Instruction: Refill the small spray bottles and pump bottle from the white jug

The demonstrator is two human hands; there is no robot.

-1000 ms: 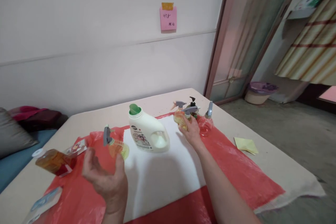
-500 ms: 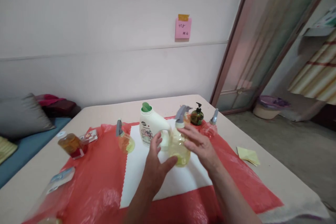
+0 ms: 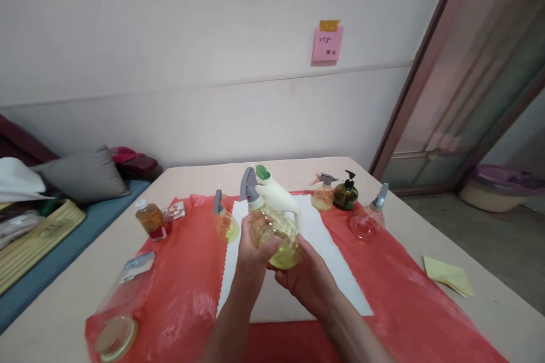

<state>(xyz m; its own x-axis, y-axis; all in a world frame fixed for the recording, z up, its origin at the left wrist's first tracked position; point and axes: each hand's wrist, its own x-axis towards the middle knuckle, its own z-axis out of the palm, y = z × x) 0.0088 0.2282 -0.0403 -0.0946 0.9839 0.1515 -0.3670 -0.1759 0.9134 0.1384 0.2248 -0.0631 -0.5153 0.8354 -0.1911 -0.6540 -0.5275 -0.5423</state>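
Note:
A yellowish clear spray bottle with a grey trigger head is held up in front of me, tilted so its head leans left. My left hand wraps around its upper side, the thumb across the body. My right hand cups its base from the lower right. Behind it, partly hidden, stands a white detergent jug with a green spout. Beneath my hands lies a white sheet on red plastic.
Spray bottles stand left, back right and right. A dark green pump bottle is nearby. At left are an amber bottle, a clear bag and a round lid. Yellow paper lies right.
The spray bottle has gone from upright to tilted, its head swung left. My left hand has closed around it, and my right hand has moved down to its base. The view has turned left.

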